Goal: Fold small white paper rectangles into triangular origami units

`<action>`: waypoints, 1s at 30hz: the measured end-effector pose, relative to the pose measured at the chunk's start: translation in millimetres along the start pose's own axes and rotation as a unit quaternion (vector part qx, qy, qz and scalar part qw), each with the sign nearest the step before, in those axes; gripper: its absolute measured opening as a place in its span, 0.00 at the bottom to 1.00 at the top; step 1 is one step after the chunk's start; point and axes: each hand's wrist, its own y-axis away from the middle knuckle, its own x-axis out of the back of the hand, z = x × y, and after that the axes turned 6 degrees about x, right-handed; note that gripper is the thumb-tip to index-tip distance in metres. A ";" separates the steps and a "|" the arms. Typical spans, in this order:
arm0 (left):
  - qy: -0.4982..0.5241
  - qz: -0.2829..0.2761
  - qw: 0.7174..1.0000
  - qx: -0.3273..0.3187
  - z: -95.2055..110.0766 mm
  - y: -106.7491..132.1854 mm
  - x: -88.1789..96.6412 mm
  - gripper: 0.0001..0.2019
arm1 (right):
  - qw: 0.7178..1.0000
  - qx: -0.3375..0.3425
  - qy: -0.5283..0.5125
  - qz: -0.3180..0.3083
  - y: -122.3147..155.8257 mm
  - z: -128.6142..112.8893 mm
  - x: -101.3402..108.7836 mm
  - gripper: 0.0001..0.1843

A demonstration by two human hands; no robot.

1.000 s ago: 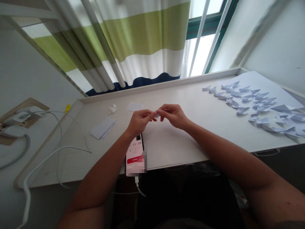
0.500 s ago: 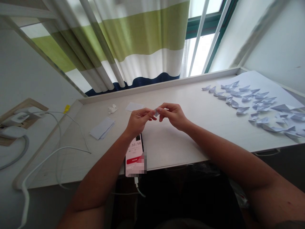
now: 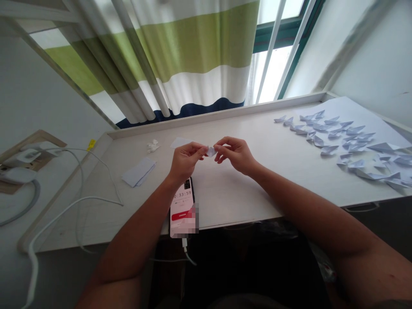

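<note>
A small folded white paper (image 3: 211,151) is held between my two hands above the middle of the desk. My left hand (image 3: 188,159) pinches its left end between thumb and forefinger. Its right end sits in the fingertips of my right hand (image 3: 234,153). Part of the paper is hidden by my fingers. Folded paper boats (image 3: 328,150), several of them, stand in loose rows on the right side of the desk. Behind my left hand lies a white paper sheet (image 3: 180,142), partly covered by it.
Left of my hands lie a small stack of paper (image 3: 139,171) and a crumpled white tissue (image 3: 153,146). A phone (image 3: 182,210) with a plugged-in cable rests at the desk's front edge, below my left wrist. White cables (image 3: 80,199) trail over the left side. A raised ledge (image 3: 206,116) borders the back.
My fingertips have drawn slightly apart, and more of the folded paper shows between them, spread wider. The phone's timer has moved on a second.
</note>
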 end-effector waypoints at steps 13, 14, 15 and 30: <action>-0.106 -0.029 0.993 -0.033 -3.7 0.6 4.7 0.10 | 0.998 0.020 -0.009 0.055 -3.1 4.0 3.0 0.24; -0.112 -0.029 0.993 -0.032 -4.1 0.8 5.3 0.10 | 0.998 0.022 -0.007 0.061 -3.5 4.3 3.7 0.24; -0.116 -0.028 0.992 -0.034 -4.5 0.9 5.8 0.10 | 0.998 0.024 -0.008 0.066 -3.7 4.5 4.2 0.23; -0.185 -0.052 0.972 -0.137 -13.8 -3.7 11.5 0.13 | 0.998 0.012 -0.024 0.058 -3.2 4.6 0.4 0.12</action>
